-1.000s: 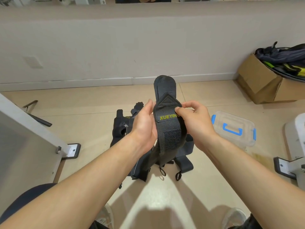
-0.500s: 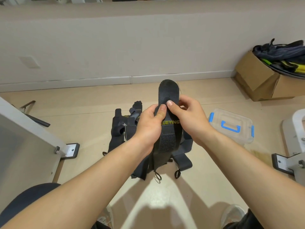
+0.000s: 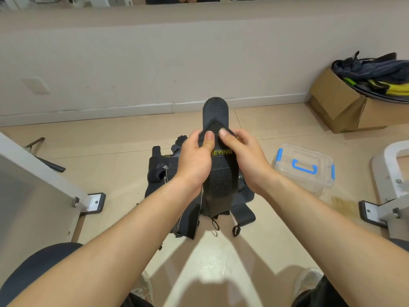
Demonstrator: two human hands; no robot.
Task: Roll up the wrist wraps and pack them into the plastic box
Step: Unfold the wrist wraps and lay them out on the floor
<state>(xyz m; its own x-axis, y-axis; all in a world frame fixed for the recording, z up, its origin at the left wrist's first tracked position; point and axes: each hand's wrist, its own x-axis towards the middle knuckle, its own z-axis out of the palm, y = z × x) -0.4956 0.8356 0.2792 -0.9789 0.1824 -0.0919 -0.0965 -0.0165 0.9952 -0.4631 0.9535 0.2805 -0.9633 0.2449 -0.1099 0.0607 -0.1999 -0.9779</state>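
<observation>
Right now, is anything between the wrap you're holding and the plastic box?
The box has its lid on, so that blocks packing. Nothing visible lies on the floor between it and the wrap.

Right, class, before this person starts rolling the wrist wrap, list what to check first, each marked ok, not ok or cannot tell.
1. Both hands grip the wrist wrap: left hand and right hand pinch its upper part, ok.
2. Wrap free to roll: hangs flat, unrolled, ok.
3. The plastic box sits on the floor nearby: ok.
4. Box lid off: not ok, it is on.
5. Room inside box: cannot tell.
</observation>
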